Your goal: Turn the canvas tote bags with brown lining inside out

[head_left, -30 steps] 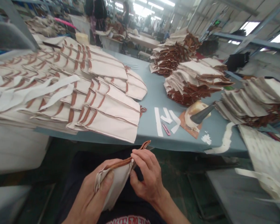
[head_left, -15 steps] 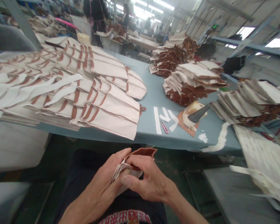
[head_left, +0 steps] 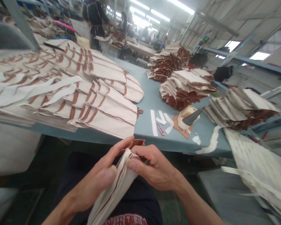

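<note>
Above my lap I hold a sewn cream fabric piece with a brown lining or edge at its top. My right hand pinches its upper end, thumb on the cream side and fingers bent over the brown part. Along the piece's left side lies my left hand, its fingers closed around the upper edge near the brown part. The lower end of the piece hangs toward my body. Some of the left fingers are hidden behind the fabric.
Overlapping cream pieces with brown strips cover the table's left. Folded cream-and-brown stacks stand at the back right. Nearer lie white strips, a pink cutter and a glue pot with a dark cone-shaped handle. The blue table edge is ahead.
The fabric piece has come up and turned, so more of its cream length shows below my hands. My left hand has shifted along it. The view has swung slightly to the right.
</note>
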Available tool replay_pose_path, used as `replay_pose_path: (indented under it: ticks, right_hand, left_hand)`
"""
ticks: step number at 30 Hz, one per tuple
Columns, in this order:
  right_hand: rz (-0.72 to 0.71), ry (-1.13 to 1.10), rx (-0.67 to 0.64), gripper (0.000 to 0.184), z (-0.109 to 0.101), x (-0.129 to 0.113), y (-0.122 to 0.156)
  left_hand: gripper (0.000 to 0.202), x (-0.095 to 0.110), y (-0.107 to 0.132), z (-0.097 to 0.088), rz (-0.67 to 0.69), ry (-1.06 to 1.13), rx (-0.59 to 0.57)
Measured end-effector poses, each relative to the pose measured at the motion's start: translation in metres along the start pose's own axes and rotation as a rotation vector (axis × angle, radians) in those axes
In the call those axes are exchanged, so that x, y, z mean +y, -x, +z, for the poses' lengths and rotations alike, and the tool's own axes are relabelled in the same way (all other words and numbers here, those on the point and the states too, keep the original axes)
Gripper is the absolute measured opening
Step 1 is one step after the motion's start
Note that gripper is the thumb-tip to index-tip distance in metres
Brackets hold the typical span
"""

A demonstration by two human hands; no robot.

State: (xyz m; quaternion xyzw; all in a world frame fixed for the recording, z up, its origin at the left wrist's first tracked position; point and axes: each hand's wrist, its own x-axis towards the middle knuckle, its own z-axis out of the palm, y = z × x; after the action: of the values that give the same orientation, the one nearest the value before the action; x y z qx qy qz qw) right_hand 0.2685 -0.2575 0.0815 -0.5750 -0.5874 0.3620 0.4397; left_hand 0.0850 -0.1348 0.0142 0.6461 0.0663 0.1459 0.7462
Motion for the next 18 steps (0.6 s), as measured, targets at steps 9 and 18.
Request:
replay_pose_path:
  ticks: [9,18]
  right_hand:
    - [0.111,-0.071,-0.055,0.052,-0.02,-0.002,-0.007]
    - [0.208,-0.327,-0.256,0.068,-0.073,0.042,-0.049]
  left_hand:
    - [0.022,0.041,-0.031,-0.024,0.097,-0.345,0.064]
    - [0.031,0.04,-0.055,0.017,-0.058,-0.286,0.007]
